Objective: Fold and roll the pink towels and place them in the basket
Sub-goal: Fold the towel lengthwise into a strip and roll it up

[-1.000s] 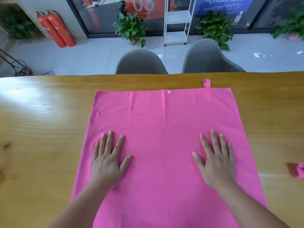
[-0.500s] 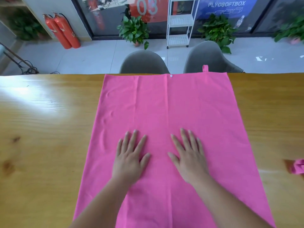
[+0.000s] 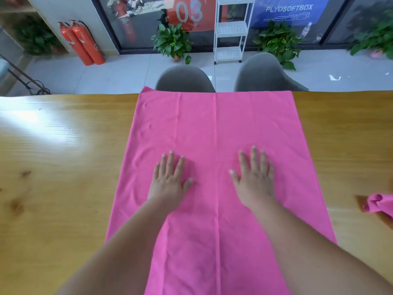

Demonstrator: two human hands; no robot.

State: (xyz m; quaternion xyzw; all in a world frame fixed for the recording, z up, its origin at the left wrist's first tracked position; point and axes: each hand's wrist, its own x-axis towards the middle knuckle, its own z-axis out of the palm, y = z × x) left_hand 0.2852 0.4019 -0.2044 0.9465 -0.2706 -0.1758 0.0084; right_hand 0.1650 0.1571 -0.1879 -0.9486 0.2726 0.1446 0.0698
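Two bare forearms come in over the near edge of the yellow-brown wooden desk [image 3: 53,167]. Large flat pink cloth towel [image 3: 212,124] lies spread on the desk's middle, running from the near edge to the far edge, with its far left corner poking just past the far edge. A centre crease runs lengthwise.

Left grip [image 3: 170,180] is released, palm down, fingers straight and spread, pressing on the towel left of the crease. Right grip [image 3: 254,179] is the same, flat on the towel right of the crease. The grips are apart.

Small crumpled pink cloth [image 3: 380,206] sits at the desk's right edge, well apart from the flat towel.

Beyond the far edge: two grey rounded chairs [image 3: 185,78], white wire shelf cart [image 3: 230,33], two red fire extinguishers [image 3: 81,42], green potted plants [image 3: 172,41].
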